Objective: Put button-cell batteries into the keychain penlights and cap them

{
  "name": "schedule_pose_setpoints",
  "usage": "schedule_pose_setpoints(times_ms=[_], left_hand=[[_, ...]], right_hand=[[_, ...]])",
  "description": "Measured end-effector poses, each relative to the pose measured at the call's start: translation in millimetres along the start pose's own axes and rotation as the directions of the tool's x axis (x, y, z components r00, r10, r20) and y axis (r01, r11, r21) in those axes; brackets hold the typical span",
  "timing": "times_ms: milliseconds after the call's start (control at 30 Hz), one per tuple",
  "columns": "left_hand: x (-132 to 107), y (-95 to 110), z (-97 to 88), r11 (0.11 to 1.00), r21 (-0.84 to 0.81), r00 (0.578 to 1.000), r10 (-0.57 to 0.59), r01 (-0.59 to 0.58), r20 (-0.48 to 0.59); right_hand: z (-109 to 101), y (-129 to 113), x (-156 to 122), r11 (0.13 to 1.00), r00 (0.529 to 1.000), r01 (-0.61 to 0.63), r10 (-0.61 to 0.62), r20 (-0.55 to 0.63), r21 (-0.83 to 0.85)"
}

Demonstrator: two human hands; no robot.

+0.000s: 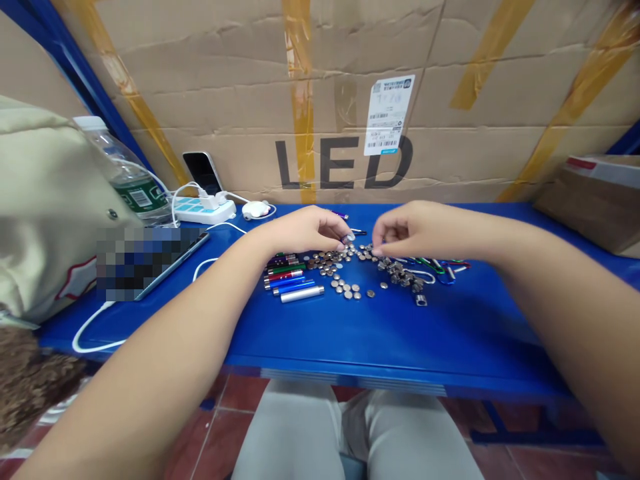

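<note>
My left hand [305, 230] curls over the blue table [400, 327], its fingertips at a thin dark pen light [359, 232]. My right hand [400, 230] comes in from the other side, fingertips pinched just above a scattered pile of silver button cells [333, 263]. Whether either hand grips anything is hidden by the fingers. Several metal pen flashlights [290, 280] lie side by side left of the cells. Several colored carabiner keychains [430, 273] are tangled with metal parts to the right.
A white power strip [205, 210] with plugged-in cables, a phone [201, 172] and a water bottle [130, 180] stand at the back left. A tablet [150, 263] lies beside a beige bag [45, 207]. A cardboard carton [320, 93] walls the table's far edge.
</note>
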State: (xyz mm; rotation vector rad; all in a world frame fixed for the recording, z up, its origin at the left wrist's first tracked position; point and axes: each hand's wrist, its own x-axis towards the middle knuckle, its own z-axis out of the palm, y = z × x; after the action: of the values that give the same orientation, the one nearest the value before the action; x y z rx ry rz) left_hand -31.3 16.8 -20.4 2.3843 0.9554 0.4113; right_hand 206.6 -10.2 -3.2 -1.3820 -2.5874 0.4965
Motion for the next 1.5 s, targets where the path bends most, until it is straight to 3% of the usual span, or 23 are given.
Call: schedule_pose_setpoints(times_ms=[67,133,700,800,900,1067,1300,1500], left_hand=[[0,0,-0.4,1.0,0.01,1.0,-0.002,0.002,-0.005],[0,0,-0.8,1.0,0.011,1.0,0.004,-0.004,0.001],[0,0,-1.2,1.0,0.027,1.0,0.008,-0.009,0.002],[0,-1,-0.8,1.0,0.018,1.0,0.02,-0.02,0.004],[1,0,-0.5,0.999,-0.018,0.999,0.034,-0.034,0.022],[-1,2,0.0,0.993,-0.115,0.999,0.038,-0.034,0.025],[-2,4,0.7,0.987,-0.162,1.0,-0.002,0.004,0.011],[0,0,0.3,0.982,-0.188,1.0,-0.009,0.011,0.011]], right_hand=[[-3,5,-4,0.996,0.99,-0.01,0.023,0.142,-0.092],[-3,7,-5,0.989,0.978,-0.006,0.038,0.204,-0.151],[1,3,-3,0.973,0.965,0.014,0.048,0.257,-0.231],[1,0,-2,0.982,0.985,0.047,-0.015,0.173,-0.182],[0,-5,-2,0.989,0.997,0.072,-0.076,-0.031,-0.126],[5,-15,3,0.982,0.939,0.135,-0.169,-0.299,-0.132],[16,-9,13,0.967,0.888,0.238,-0.253,-0.383,-0.087],[18,-7,15,0.954,0.897,0.295,-0.295,-0.33,-0.05]])
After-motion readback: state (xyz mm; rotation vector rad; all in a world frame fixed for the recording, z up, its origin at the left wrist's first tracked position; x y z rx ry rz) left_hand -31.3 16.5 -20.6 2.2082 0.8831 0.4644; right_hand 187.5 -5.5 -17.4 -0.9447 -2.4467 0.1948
